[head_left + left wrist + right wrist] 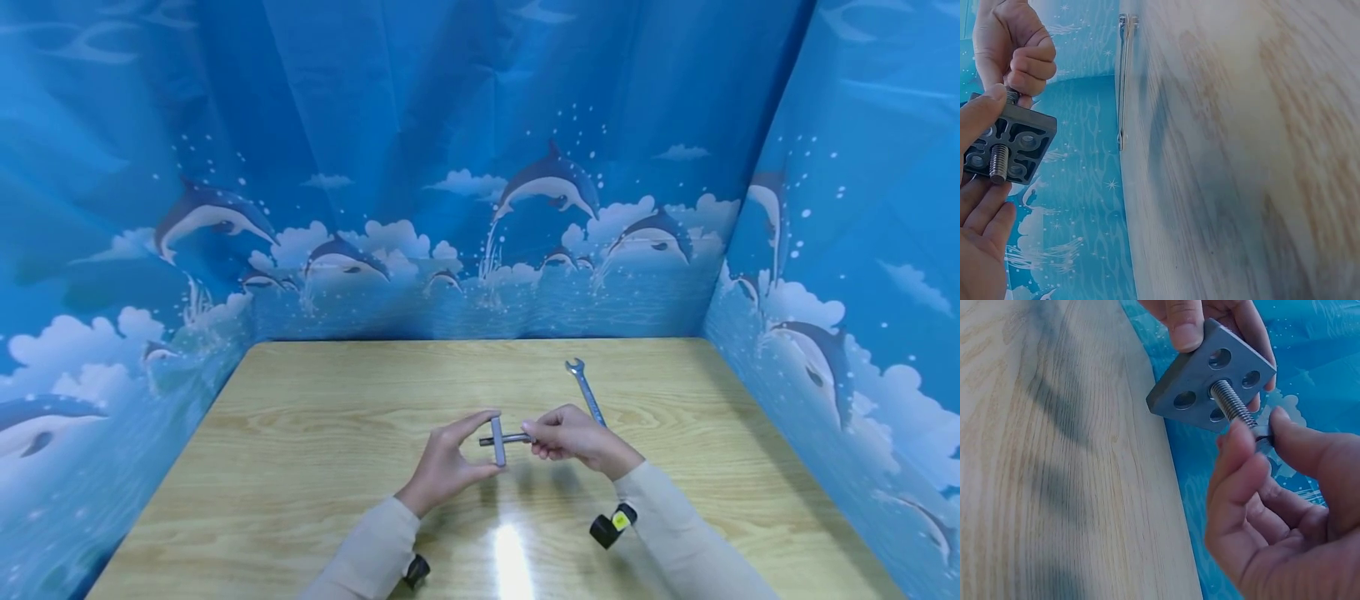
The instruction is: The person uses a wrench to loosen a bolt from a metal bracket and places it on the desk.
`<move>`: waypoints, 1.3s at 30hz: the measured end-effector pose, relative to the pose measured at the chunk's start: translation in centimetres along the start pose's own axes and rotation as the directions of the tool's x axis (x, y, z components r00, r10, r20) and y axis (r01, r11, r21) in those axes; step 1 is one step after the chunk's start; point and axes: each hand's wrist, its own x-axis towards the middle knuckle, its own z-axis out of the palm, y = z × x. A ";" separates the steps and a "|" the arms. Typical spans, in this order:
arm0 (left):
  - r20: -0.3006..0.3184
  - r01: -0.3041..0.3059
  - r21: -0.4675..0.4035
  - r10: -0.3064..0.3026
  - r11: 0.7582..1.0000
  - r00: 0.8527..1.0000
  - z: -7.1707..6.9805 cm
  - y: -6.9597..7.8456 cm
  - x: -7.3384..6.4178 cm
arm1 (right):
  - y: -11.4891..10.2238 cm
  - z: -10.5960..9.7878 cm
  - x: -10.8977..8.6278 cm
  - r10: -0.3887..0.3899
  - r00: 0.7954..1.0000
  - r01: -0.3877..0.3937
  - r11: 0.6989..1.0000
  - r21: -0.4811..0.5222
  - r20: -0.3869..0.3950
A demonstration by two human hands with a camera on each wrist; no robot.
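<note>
My left hand [446,467] holds a square grey plate [1200,381] by its opposite edges, thumb on one side and fingers on the other. Round holes surround the plate's centre, and its other face [1009,134] is ribbed. A threaded bolt [1232,403] runs through the middle, its end [999,165] sticking out on the ribbed side. With thumb and fingertips, my right hand [573,437] pinches the bolt's head end, which the fingers partly cover. Both hands are raised over the table.
A metal wrench [588,396] lies on the wooden table [300,433] beyond the right hand, its open jaw pointing away and its near end hidden by that hand. Blue dolphin-print curtains [420,167] enclose the table's back and sides.
</note>
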 end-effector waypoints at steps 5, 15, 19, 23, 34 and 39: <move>-0.002 0.017 0.003 -0.017 1.000 1.000 0.0 0.1 0.0 | -0.1 0.4 -0.2 -0.052 0.994 0.045 0.997 -0.066 -0.097; -0.019 0.093 -0.064 -0.094 0.994 0.995 -0.1 0.3 0.1 | -0.4 1.7 -0.6 -0.152 0.943 0.106 0.980 -0.166 -0.297; -0.019 0.090 -0.053 -0.091 0.995 0.996 -0.2 0.3 0.3 | -0.4 1.9 -0.5 -0.198 0.926 0.151 0.975 -0.166 -0.321; -0.033 0.050 -0.003 -0.050 0.999 0.998 0.0 0.3 0.3 | -0.5 2.1 -0.4 -0.207 0.914 0.160 0.974 -0.160 -0.349; -0.097 0.009 -0.030 -0.011 1.000 0.995 0.4 0.0 0.0 | -0.4 2.2 -0.2 -0.263 0.902 0.225 0.963 -0.147 -0.342; -0.089 0.079 -0.133 -0.092 0.988 0.992 0.2 0.1 -0.1 | 0.0 1.8 -0.2 -0.368 0.894 0.333 0.927 -0.171 -0.254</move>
